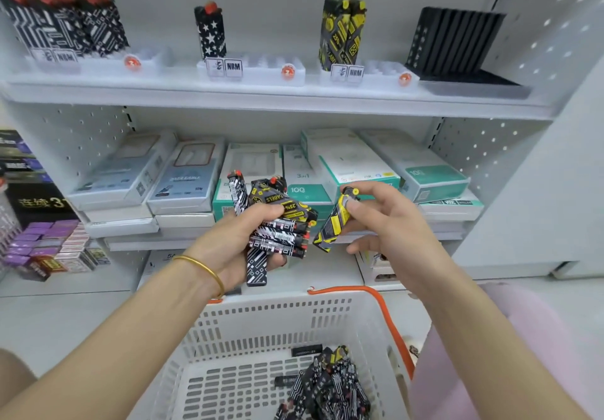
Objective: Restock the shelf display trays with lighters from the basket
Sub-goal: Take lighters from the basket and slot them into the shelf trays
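L hand (235, 236), frame ctr: fingers curled round a mixed bundle of lighters (281, 230), mostly b/w patterned plus some yellow/black, stacked crosswise. One b/w lighter (256, 269) hangs out below the palm toward 6 o'clock.
R hand (392, 223): thumb + forefinger pinch a single yellow/black lighter (335, 220) near its cap end; other fingers loose.
Loose lighters (327, 387) lie in the white basket (261, 318) at 6 o'clock.

Prob. target: yellow/black tray (382, 71) on upper shelf (294, 96), 1 o'clock. Slots at its right end look vacant.

Risks (judgement):
- Bundle sits loosely. If the L grip relaxes while eyes go up, the hanging one could slip into the basket or onto the floor.
- Pinch is at one end only, so the lighter may swing, miss its slot and tip the standing yellow/black lighters (341, 27).
- Mixed patterns in one hand invite a wrong-tray error: star tray (271, 68) at 12, b/w tray (143, 60) at 11.
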The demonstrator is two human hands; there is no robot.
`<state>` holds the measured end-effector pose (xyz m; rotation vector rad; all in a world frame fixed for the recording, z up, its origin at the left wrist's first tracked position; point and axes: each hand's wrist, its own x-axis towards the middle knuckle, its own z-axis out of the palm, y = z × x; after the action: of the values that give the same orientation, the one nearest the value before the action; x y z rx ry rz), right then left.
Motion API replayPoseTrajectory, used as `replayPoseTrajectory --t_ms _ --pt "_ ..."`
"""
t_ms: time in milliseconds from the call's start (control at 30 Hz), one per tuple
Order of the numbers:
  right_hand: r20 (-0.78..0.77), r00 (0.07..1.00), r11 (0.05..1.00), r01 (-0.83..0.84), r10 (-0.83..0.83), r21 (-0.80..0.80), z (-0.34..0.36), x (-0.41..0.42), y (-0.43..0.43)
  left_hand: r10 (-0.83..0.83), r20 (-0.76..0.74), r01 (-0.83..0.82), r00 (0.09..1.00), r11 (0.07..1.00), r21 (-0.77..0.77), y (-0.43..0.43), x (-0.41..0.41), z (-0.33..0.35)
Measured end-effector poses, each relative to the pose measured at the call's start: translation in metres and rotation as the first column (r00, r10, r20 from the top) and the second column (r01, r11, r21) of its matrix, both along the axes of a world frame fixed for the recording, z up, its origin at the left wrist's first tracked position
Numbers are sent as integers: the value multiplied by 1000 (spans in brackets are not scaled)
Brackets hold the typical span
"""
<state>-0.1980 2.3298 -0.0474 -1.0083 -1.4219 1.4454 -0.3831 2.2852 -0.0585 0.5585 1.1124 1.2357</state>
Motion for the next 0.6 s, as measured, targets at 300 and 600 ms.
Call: replayPoseTrajectory --t_ms 300,600 --pt "55 998 962 -13 -2 274 56 8 6 10 83 -12 996 1000 17 -7 19 24" --pt "109 972 762 93 -211 641 164 -3 87 17 178 -22 984 999 26 8 45 72"
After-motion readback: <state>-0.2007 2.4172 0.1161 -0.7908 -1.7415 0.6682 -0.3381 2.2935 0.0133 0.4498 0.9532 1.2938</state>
